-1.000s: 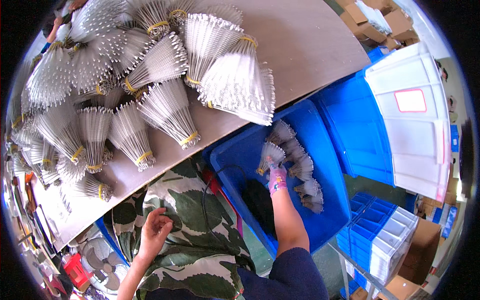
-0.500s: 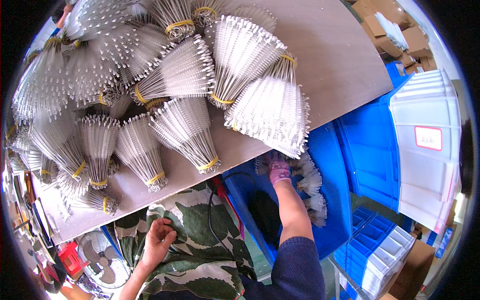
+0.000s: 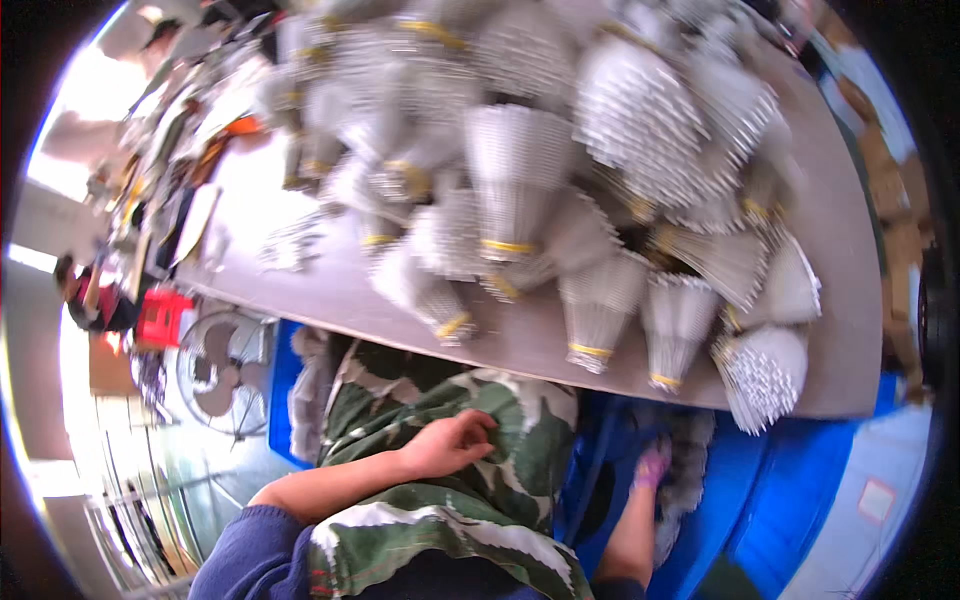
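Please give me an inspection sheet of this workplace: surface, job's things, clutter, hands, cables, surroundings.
Surface: grey worktable, mostly covered.
Job's things: white fan-shaped bundles with yellow bands on the table; more white bundles in a blue bin below its edge.
Clutter: blurred small items at the table's far left.
Hands: left hand rests on camouflage-patterned cloth on the lap; right hand, in a pink glove, reaches into the bin, grip unclear.
Cables: nothing seen.
Surroundings: floor fan, red box, cardboard boxes.

White bundles (image 3: 515, 180) with yellow bands on a grey-brown worktop (image 3: 330, 290); blue bin (image 3: 770, 490); green-and-white camouflage cloth (image 3: 440, 500); pink glove (image 3: 652, 465); red crate (image 3: 163, 318).
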### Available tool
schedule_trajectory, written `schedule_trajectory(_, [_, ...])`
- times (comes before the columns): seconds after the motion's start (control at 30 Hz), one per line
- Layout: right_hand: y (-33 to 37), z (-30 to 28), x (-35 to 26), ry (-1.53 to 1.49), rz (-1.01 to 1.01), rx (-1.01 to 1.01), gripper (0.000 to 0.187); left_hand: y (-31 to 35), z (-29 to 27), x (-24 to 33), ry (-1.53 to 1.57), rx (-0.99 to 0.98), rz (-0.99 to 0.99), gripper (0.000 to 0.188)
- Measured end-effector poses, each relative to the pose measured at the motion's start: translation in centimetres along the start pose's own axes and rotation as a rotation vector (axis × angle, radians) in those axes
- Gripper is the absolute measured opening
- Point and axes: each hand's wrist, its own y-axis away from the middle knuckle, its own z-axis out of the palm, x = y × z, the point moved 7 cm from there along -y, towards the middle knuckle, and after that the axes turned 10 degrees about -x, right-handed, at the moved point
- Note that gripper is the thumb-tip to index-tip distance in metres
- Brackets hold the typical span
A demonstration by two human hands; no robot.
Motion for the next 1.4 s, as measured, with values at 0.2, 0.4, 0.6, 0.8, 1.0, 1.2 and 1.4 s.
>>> schedule_trajectory(0.2, [8.4,-0.2,-7.3,-0.215,-0.088,-0.016,0.026,2.6,-0.7,-1.9,-0.047,0.024,0.112,0.034])
schedule_trajectory(0.4, [16.0,5.5,-21.2,-0.064,-0.45,-0.091,0.02,5.0,-3.4,-4.3,0.029,0.11,0.247,0.034])
schedule_trajectory(0.6, [23.8,16.3,-31.1,0.467,-1.058,-0.259,0.022,8.1,-9.4,-7.2,0.38,0.375,0.299,0.027])
schedule_trajectory(0.8, [27.4,24.3,-38.8,0.739,-1.397,-0.038,0.042,8.7,-9.5,-13.1,0.671,0.396,0.252,0.026])
schedule_trajectory(1.0, [23.6,24.8,-35.9,0.527,-0.996,-0.289,0.042,6.9,-8.1,-10.4,0.667,0.196,0.321,0.03])
schedule_trajectory(1.2, [28.7,25.8,-28.8,-0.03,-0.532,-0.705,0.037,6.7,-8.3,-0.6,0.925,-0.074,0.588,0.062])
schedule_trajectory(1.4, [28.4,24.8,-25.0,0.26,-0.478,-0.847,0.042,5.8,-6.6,-1.7,0.978,0.175,0.621,0.051])
